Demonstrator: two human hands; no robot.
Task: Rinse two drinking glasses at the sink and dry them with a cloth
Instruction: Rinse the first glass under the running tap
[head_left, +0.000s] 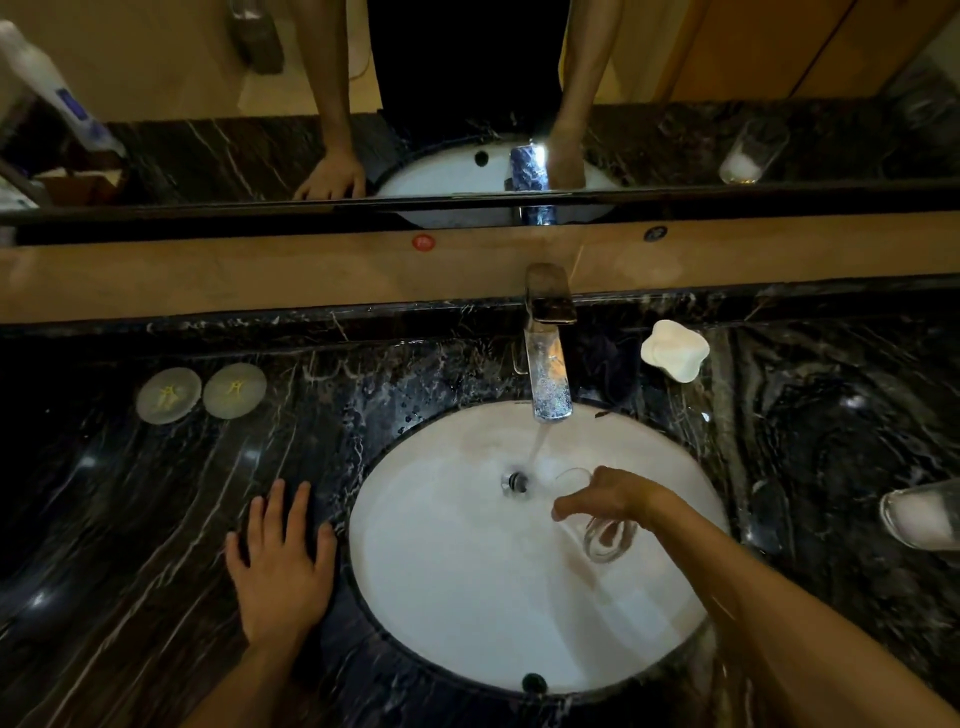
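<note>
Over the white oval sink basin (447, 597), the right hand (610, 496) holds a clear drinking glass (597, 525) tilted on its side, fingers (574, 506) clamped around it, just beside the water stream from the chrome faucet (546, 358); left of the basin, the left hand (280, 566) lies flat on the black veined marble counter (156, 493), fingers spread apart; well right of the basin, a second clear glass (922, 514) rests at the frame edge; behind the basin sits a white soap dish (674, 349).

Relative to the sink (447, 597): two coasters (201, 394) are set left, a soap dish (674, 350) behind-right, a second glass (922, 514) far right.
</note>
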